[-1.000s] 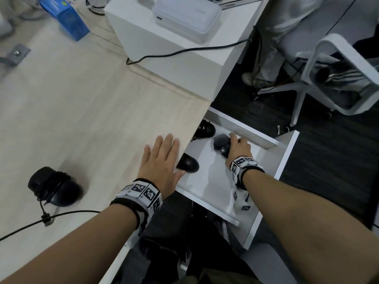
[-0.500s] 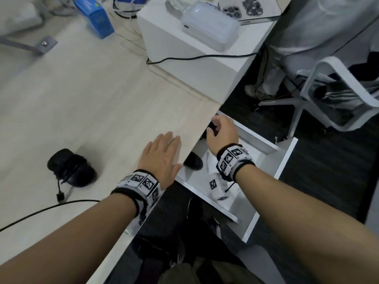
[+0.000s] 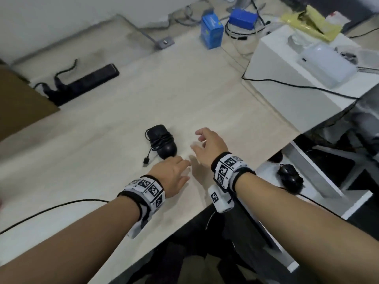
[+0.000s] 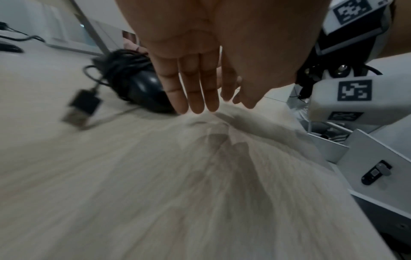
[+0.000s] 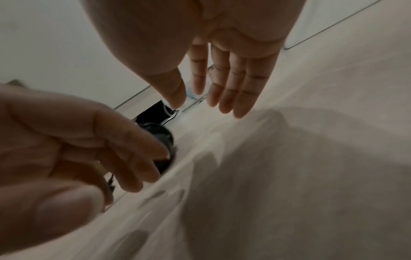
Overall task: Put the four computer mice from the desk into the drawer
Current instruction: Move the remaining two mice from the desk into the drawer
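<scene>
Both hands are seen above the pale wood bench (image 3: 106,152), where one black wired mouse (image 3: 163,141), its cable wound round its body and the USB plug (image 3: 146,161) trailing beside it, is left lying. The left hand (image 3: 171,176), which was laid flat at the bench edge a second ago, is now stretched toward the near end of that mouse, its fingers (image 4: 195,91) straight, released and held together just beside the shell; whether contact is made cannot be told. The right hand (image 3: 209,147), which was down in the drawer (image 3: 320,181) half a second ago, has been brought up over the bench to the right of the mouse, its fingers (image 5: 231,88) spread, relaxed and grasping nothing. A second black mouse (image 3: 290,177) is shown inside the open white drawer at the right, below the bench edge, and another dark shape is glimpsed further back under the edge. The head view has been swung left and up since the earlier frames, so that more of the bench is taken in: a black power strip (image 3: 86,83), two blue boxes (image 3: 212,30) and a white cabinet top (image 3: 287,64) bearing a translucent white case (image 3: 326,62) are seen at the far side. Motion blur is carried by both wrist views.
</scene>
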